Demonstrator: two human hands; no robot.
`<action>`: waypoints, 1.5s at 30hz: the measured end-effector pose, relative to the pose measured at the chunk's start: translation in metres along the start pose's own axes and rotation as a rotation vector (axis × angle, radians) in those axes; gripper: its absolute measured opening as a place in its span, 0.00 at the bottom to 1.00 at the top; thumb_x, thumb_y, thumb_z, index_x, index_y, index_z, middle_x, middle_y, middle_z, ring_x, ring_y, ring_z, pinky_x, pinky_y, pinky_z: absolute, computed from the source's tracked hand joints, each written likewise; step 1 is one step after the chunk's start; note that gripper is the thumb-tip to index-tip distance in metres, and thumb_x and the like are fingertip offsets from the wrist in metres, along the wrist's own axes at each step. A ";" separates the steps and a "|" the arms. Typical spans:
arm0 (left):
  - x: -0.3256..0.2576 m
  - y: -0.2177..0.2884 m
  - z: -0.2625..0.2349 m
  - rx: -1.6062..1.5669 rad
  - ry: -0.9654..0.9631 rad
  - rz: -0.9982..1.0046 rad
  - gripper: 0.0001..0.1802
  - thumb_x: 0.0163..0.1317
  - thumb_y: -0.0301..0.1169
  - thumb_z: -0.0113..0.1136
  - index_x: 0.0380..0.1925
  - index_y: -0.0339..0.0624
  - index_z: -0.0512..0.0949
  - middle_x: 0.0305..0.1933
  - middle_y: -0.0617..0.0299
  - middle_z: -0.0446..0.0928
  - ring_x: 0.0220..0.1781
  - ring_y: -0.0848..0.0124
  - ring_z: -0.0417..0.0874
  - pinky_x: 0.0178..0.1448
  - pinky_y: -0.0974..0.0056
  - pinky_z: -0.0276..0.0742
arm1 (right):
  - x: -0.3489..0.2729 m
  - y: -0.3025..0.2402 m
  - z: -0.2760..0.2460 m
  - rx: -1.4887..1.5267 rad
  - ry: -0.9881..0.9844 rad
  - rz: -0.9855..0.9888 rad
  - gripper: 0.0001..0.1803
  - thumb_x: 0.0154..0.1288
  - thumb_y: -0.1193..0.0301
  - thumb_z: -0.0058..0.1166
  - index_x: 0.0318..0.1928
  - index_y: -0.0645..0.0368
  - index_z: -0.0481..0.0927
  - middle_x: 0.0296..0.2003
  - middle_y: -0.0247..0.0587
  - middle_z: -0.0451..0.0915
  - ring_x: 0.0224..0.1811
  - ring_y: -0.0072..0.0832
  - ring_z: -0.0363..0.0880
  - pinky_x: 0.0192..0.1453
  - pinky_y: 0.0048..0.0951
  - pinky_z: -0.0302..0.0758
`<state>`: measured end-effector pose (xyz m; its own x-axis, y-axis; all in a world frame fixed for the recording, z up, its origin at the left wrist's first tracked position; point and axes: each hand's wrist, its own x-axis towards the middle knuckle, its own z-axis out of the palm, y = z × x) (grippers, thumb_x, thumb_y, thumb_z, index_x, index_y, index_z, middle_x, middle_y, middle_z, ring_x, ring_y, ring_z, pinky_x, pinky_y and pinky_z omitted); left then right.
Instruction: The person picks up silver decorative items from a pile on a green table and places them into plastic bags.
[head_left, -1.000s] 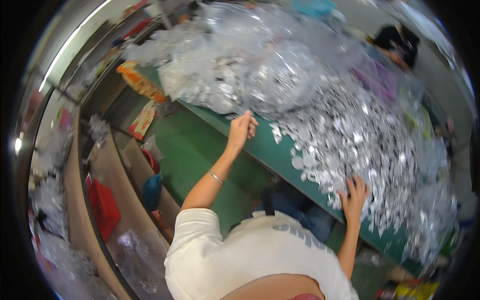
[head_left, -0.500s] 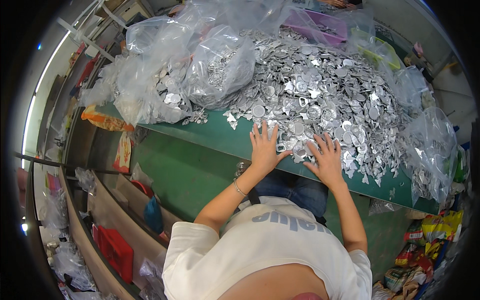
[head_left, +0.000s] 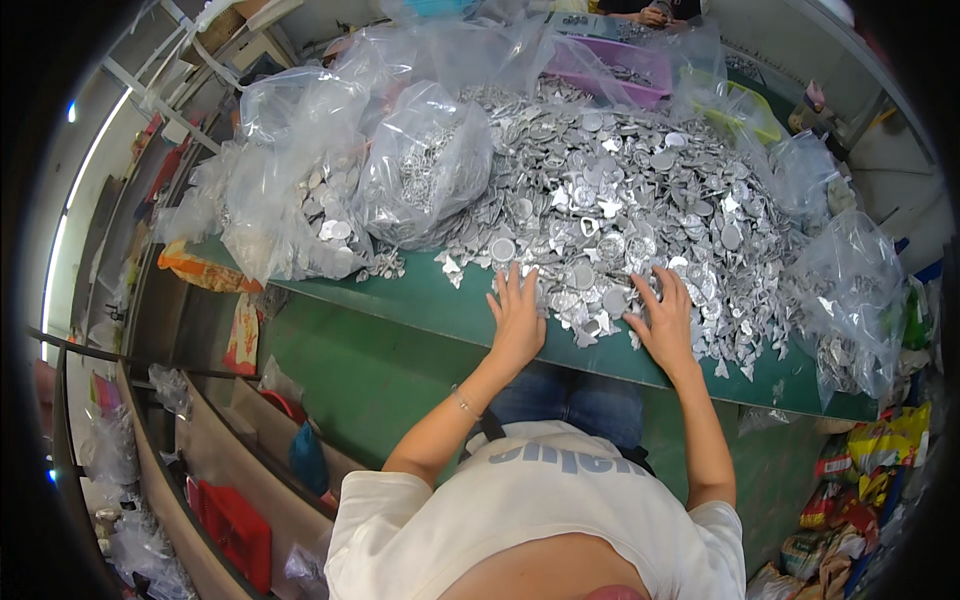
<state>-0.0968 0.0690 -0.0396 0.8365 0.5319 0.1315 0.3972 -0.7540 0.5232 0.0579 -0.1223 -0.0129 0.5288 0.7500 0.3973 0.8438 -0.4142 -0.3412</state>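
1. While the left hand (head_left: 518, 328) and right hand (head_left: 669, 328) sit farther apart than 0.5 s ago, their fingers extend, unclenched.
2. Silvery pieces (head_left: 610, 195) lie between the hands and beyond the fingertips.

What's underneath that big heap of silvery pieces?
Along the near edge, the green tabletop shows, and the heap of silvery pieces lies on it. Farther in, the pieces cover everything, so whether anything else is under them cannot be seen.

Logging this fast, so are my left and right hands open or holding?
Left hand: open, at the silvery pieces; nothing visibly held.
Right hand: open, also at the pieces; nothing visibly held.
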 end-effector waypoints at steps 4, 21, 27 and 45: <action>0.019 0.012 -0.030 -0.166 -0.077 0.082 0.43 0.47 0.23 0.55 0.64 0.43 0.47 0.68 0.40 0.41 0.70 0.37 0.37 0.65 0.32 0.39 | 0.014 0.008 -0.009 0.135 0.030 -0.021 0.28 0.45 0.67 0.64 0.51 0.53 0.73 0.55 0.47 0.63 0.60 0.47 0.58 0.62 0.44 0.55; 0.299 0.014 0.002 0.106 0.323 0.165 0.25 0.58 0.44 0.52 0.50 0.37 0.71 0.53 0.47 0.70 0.58 0.47 0.65 0.58 0.42 0.59 | 0.280 0.145 0.043 -0.188 -0.107 0.266 0.40 0.60 0.39 0.36 0.48 0.67 0.73 0.46 0.59 0.75 0.53 0.48 0.70 0.57 0.45 0.63; 0.321 0.015 -0.011 -0.043 0.136 0.287 0.26 0.57 0.51 0.51 0.43 0.40 0.78 0.50 0.47 0.73 0.59 0.48 0.66 0.61 0.48 0.59 | 0.292 0.126 0.033 -0.039 -0.215 0.288 0.47 0.48 0.32 0.43 0.47 0.67 0.74 0.39 0.60 0.78 0.45 0.49 0.77 0.50 0.42 0.70; 0.339 0.025 -0.020 -0.080 -0.188 0.254 0.34 0.45 0.53 0.60 0.46 0.37 0.76 0.49 0.44 0.75 0.52 0.51 0.75 0.56 0.57 0.69 | 0.286 0.096 0.052 0.066 -0.057 0.267 0.40 0.49 0.41 0.53 0.43 0.71 0.76 0.39 0.61 0.78 0.45 0.48 0.75 0.53 0.44 0.65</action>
<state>0.1896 0.2380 0.0347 0.9631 0.2447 0.1118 0.1426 -0.8167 0.5591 0.2855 0.0788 0.0235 0.7243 0.6473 0.2374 0.6662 -0.5682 -0.4831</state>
